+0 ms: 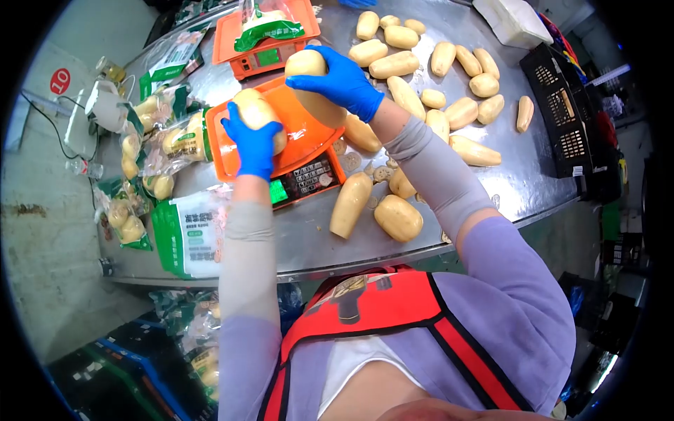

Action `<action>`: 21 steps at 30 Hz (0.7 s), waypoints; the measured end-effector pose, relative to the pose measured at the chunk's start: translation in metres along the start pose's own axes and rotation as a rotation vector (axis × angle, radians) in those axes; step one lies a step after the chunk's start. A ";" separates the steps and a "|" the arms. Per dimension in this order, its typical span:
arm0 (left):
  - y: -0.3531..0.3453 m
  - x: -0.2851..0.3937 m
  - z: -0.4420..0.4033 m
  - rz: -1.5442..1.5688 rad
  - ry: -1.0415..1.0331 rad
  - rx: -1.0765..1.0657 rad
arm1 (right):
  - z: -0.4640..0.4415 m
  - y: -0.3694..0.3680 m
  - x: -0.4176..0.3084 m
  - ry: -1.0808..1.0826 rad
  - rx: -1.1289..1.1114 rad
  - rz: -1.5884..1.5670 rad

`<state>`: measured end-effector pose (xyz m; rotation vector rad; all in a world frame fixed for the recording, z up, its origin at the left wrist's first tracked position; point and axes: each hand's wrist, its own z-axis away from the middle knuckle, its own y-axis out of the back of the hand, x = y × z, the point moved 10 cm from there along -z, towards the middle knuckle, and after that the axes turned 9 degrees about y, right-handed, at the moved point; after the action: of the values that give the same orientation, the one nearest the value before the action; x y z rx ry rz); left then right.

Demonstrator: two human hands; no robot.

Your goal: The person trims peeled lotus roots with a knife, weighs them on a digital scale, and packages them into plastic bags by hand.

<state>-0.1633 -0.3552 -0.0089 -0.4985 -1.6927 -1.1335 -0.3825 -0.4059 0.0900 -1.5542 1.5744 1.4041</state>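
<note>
My left hand, in a blue glove, has its fingers wrapped round a pale peeled lotus root over the orange pan of the near scale. Just to the right, my right hand, also gloved in blue, grips another lotus root above the same pan. Whether either root touches the pan I cannot tell. Below the pan, the scale's keypad and lit green display are visible. Two loose lotus roots, one long and one stout, lie near the table's front edge.
Many lotus roots are spread over the metal table. A second orange scale holds a bag. Filled bags and printed flat bags lie left. A black crate and white foam box stand right.
</note>
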 end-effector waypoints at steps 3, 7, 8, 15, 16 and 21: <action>0.029 -0.010 0.016 0.745 0.340 -0.165 | -0.007 -0.018 0.002 0.015 -0.032 0.114; 0.085 -0.006 0.042 0.873 0.203 -0.118 | -0.015 -0.065 -0.007 0.052 -0.204 0.426; 0.098 -0.001 0.053 0.878 0.175 -0.111 | -0.016 -0.080 -0.007 0.044 -0.286 0.556; 0.136 -0.011 0.162 0.391 0.112 -0.228 | -0.026 -0.100 -0.002 0.092 -0.238 0.713; 0.134 -0.012 0.181 0.345 0.093 -0.274 | -0.024 -0.093 -0.005 0.102 -0.239 0.699; 0.102 -0.052 0.251 0.163 0.056 -0.448 | 0.003 -0.024 -0.008 0.302 0.032 0.161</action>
<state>-0.1910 -0.0806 -0.0253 -0.8580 -1.3213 -1.3946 -0.3600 -0.3952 0.0884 -1.7149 1.9271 1.2625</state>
